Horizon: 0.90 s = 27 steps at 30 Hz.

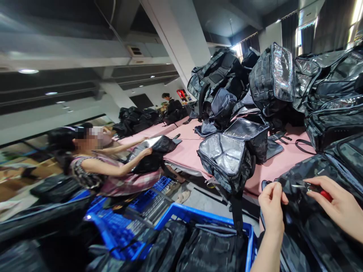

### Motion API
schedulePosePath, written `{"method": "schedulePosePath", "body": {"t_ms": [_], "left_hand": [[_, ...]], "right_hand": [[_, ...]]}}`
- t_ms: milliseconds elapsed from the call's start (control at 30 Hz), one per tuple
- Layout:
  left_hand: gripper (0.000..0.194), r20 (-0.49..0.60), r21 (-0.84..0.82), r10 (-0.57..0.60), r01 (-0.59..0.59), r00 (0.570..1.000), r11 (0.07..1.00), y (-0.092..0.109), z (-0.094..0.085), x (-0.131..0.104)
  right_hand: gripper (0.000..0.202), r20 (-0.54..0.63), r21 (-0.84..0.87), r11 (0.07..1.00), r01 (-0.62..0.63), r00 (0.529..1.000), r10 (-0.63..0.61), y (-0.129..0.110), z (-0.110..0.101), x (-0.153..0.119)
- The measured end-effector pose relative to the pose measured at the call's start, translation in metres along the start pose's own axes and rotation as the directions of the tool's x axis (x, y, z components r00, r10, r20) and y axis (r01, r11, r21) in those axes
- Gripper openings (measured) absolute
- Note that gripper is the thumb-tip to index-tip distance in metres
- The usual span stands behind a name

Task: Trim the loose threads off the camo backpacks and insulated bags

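Note:
A dark camouflage backpack (304, 168) lies before me at the right, below and between my hands. My right hand (331, 200) is closed around small thread snips (308, 186) with a red part, their thin metal tips pointing left toward my other hand. My left hand (272, 206) is closed in a pinch over the backpack's left side. What its fingertips grip is too small or hidden to make out. The two hands are a short way apart.
On the pink table (187, 153) stand open silver-lined bags (227, 155) and a tall heap of backpacks (272, 79). A blue crate (207, 215) with dark bags is below. To the left a seated co-worker (113, 166) handles a black bag (151, 156).

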<state>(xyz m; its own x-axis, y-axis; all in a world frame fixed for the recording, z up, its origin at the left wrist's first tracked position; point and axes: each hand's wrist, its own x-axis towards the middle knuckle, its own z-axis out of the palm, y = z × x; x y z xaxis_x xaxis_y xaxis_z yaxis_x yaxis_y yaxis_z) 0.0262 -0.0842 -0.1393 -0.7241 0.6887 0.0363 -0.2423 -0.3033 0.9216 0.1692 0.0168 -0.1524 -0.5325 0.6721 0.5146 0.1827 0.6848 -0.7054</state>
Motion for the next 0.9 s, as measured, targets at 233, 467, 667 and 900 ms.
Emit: {"method": "schedulePosePath", "body": {"t_ms": [233, 467, 667, 900], "left_hand": [[0.035, -0.001, -0.01, -0.018, 0.018, 1.0, 1.0, -0.001, 0.004, -0.012], [0.035, 0.044, 0.078, -0.016, 0.013, 0.999, 0.997, -0.001, 0.006, -0.017], [0.036, 0.058, 0.089, -0.018, 0.013, 0.998, 0.996, -0.004, 0.005, -0.017], [0.039, 0.022, 0.111, 0.011, -0.014, 1.0, 0.994, -0.007, 0.005, -0.018]], "right_hand": [[0.048, 0.185, 0.172, 0.946, -0.274, 0.952, 0.242, 0.001, 0.003, 0.0], [0.041, 0.112, 0.075, 0.99, -0.12, 0.987, 0.112, -0.007, 0.003, -0.002], [0.036, 0.042, 0.023, 0.997, -0.079, 0.996, 0.078, -0.002, -0.001, -0.003], [0.035, 0.032, 0.008, 1.0, -0.012, 0.999, 0.012, -0.004, -0.001, -0.004]]}}
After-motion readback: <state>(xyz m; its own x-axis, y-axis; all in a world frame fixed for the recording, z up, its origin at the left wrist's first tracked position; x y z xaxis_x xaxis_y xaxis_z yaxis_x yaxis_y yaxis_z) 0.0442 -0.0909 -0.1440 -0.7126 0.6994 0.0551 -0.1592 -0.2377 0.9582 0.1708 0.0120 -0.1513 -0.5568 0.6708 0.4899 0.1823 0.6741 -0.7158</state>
